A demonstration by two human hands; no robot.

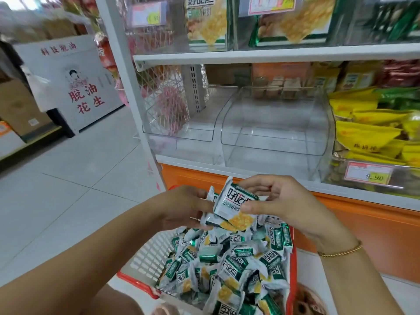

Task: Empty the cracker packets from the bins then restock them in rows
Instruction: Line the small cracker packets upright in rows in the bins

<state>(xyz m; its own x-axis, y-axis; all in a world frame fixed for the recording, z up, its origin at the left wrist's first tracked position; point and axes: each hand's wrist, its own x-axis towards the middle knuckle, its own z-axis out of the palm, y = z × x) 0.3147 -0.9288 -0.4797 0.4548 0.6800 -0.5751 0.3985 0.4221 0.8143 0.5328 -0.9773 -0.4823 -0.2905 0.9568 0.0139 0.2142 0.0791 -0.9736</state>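
Note:
A white and orange basket [145, 253] in front of me is heaped with several green-and-white cracker packets [227, 269]. Above it my left hand [184, 208] grips a small stack of packets [218, 221]. My right hand [272, 198] pinches the top packet [236, 203] of that stack between thumb and fingers. Two clear plastic bins stand on the shelf behind, the left bin [181, 128] and the right bin [277, 123], and neither holds any packets.
A bin of yellow snack bags [372, 133] with a price tag [368, 172] sits right of the clear bins. The upper shelf [272, 55] holds bins with cracker boxes. An orange base panel [363, 226] runs below. A white freezer [75, 87] stands across the tiled aisle.

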